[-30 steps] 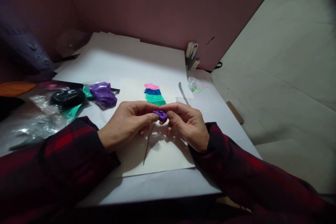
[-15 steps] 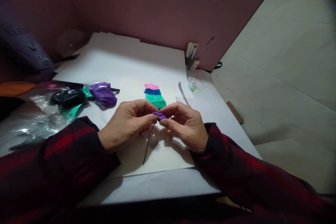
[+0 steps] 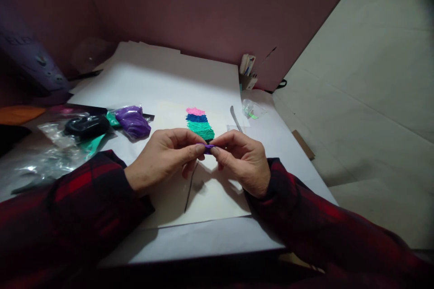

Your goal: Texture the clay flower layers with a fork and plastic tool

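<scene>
Between my two hands, above a cream sheet of paper, is a small piece of purple modelling clay. My left hand pinches its left end with thumb and fingertips. The other end sits in the pinch of my right hand; fingertips cover much of the piece. Just beyond my fingers, a textured band of pink, blue and green clay lies on the sheet. A thin dark line runs down the paper below my left fingers; whether drawn or a thin stick, I cannot tell.
Plastic bags with purple clay and black clay lie at the left. Right of the clay band is a curved tool, near a small clear bag. A holder with pens stands by the pink wall.
My fingertips have drawn closer together over the purple clay, which now shows as a thinner, flatter strip. Both hands stay at nearly the same place.
</scene>
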`<move>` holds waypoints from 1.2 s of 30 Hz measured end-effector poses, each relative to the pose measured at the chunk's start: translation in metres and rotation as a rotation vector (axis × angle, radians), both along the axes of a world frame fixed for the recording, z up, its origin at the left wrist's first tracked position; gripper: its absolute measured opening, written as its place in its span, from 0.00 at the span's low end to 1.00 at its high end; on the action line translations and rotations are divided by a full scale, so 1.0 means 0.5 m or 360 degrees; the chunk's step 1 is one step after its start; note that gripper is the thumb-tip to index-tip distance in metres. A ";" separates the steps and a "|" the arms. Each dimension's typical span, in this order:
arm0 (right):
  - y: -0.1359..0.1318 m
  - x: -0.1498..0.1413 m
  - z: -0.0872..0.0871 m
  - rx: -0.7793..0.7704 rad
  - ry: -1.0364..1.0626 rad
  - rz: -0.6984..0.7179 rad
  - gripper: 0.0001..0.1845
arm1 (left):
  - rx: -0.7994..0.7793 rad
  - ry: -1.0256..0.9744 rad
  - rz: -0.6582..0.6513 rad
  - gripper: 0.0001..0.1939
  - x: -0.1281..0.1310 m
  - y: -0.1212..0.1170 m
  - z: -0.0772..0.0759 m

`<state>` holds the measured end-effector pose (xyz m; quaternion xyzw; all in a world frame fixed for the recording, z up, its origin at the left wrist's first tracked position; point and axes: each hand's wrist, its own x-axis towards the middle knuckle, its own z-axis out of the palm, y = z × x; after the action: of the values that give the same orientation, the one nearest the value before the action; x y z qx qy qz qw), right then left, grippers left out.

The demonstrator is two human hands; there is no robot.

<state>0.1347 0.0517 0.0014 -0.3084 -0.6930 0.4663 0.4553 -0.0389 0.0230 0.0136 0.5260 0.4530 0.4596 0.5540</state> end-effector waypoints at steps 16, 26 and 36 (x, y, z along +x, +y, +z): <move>0.019 -0.003 -0.010 -0.0248 0.0128 -0.0200 0.07 | -0.0005 -0.0147 0.0391 0.07 -0.010 0.013 -0.004; 0.015 0.000 -0.012 -0.0086 -0.0031 -0.0117 0.06 | -0.0064 -0.0087 0.0071 0.12 0.003 0.001 -0.001; 0.006 0.004 -0.014 -0.0160 -0.0052 0.0107 0.04 | 0.0003 0.0107 0.0005 0.06 0.004 -0.003 0.003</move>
<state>0.1366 0.0547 -0.0055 -0.3150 -0.6860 0.5104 0.4120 -0.0371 0.0216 0.0149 0.5409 0.4718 0.4430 0.5372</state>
